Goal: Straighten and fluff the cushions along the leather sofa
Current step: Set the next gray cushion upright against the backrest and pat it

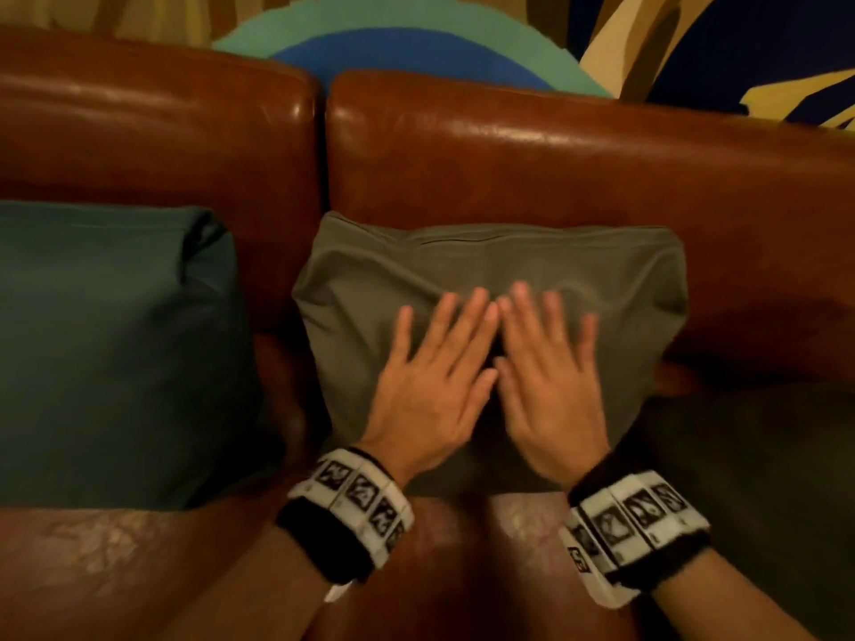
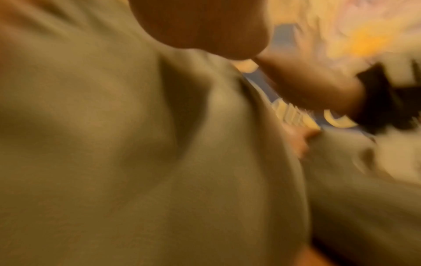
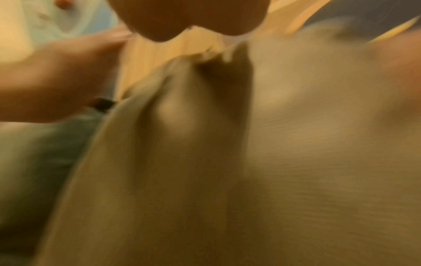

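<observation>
An olive-green cushion (image 1: 615, 289) leans against the back of the brown leather sofa (image 1: 509, 168), in the middle of the head view. My left hand (image 1: 435, 372) and my right hand (image 1: 546, 367) lie flat on its front, side by side, with straight spread fingers pressing the fabric. A dark teal cushion (image 1: 111, 344) stands to the left against the neighbouring back section. Both wrist views are blurred. They show olive fabric (image 2: 114, 162) close up (image 3: 296, 162), with the other hand at the edge of each.
A dark cushion or throw (image 1: 763, 478) lies on the seat at the lower right. The worn front of the leather seat (image 1: 115, 557) runs along the bottom. Behind the sofa hangs a wall painted in blue, green and yellow (image 1: 416, 43).
</observation>
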A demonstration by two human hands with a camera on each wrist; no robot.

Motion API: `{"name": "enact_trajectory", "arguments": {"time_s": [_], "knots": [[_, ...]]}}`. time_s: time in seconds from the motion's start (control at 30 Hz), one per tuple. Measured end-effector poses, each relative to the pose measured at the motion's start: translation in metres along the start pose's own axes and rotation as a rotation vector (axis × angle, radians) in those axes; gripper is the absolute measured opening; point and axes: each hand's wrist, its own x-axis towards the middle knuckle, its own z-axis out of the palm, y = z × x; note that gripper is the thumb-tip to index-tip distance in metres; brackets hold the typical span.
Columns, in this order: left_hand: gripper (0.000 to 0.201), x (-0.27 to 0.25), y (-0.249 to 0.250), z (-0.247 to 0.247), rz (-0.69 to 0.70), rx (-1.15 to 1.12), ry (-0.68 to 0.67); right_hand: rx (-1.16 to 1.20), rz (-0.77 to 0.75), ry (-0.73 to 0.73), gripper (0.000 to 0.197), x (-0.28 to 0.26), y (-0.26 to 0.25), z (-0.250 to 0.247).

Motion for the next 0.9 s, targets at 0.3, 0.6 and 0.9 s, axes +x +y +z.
{"name": "enact_trajectory", "arguments": {"time_s": [0.3,0.6,0.9], "knots": [[0.056,0.03,-0.072,-0.005,-0.382,0.102,-0.197,-0.07,0.36,-0.282,0.06,0.043,0.083,-0.015],[0.059,0.035,-0.085,-0.034,-0.528,0.282,-0.187,-0.126,0.582,-0.332,0.056,0.054,0.087,-0.039],[0.062,0.061,-0.051,-0.016,-0.219,0.168,-0.399,-0.096,0.146,-0.575,0.058,0.089,0.051,-0.029]]}}
